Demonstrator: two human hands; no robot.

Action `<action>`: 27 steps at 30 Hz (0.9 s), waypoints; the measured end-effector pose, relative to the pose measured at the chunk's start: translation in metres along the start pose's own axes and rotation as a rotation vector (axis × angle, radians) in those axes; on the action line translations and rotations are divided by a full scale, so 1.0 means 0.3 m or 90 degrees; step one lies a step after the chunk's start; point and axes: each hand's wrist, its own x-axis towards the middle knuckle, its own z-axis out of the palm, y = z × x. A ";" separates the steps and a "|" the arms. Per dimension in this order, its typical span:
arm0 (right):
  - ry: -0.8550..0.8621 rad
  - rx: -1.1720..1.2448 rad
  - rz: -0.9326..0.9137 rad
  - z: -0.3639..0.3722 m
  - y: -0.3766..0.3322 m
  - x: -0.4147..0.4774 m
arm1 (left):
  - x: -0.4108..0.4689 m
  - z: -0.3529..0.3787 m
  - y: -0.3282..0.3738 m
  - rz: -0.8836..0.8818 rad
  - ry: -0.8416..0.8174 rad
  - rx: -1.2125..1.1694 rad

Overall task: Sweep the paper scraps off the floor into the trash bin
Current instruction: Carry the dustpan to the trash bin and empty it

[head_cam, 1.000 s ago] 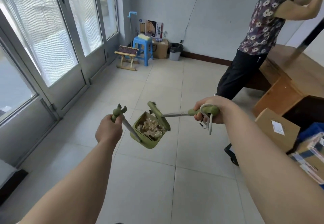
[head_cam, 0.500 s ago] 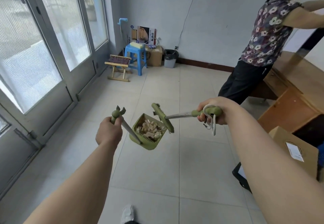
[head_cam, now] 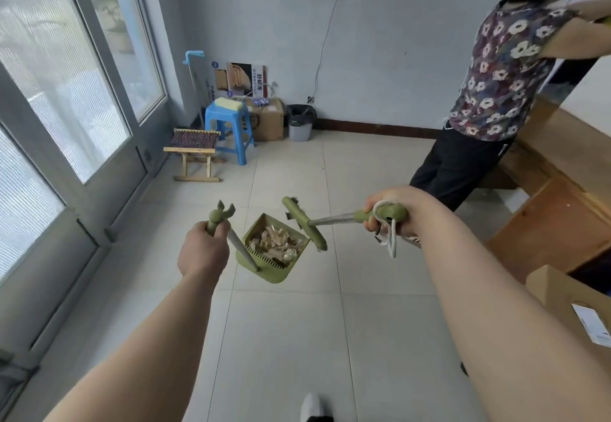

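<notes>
My two forearms enter from the lower corners of the frame, both bare, with no sleeves in view. My left hand (head_cam: 203, 249) and right hand (head_cam: 393, 211) are ungloved. My white shoe (head_cam: 312, 405) shows at bottom centre.

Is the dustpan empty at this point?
No. The green dustpan, held up by the left hand, holds a pile of paper scraps.

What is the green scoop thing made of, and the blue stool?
The dustpan looks like matte green plastic: one even colour, moulded comb teeth. Its handle shaft looks metal, grey and shiny. The blue stool seems glossy moulded plastic too.
</notes>
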 end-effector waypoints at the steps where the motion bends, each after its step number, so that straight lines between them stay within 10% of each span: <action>1: -0.001 -0.014 0.004 -0.013 -0.030 0.050 | 0.048 0.027 0.022 0.000 0.004 0.001; 27: 0.000 -0.004 0.009 -0.594 -1.057 1.384 | 1.403 0.865 0.797 -0.026 0.013 -0.025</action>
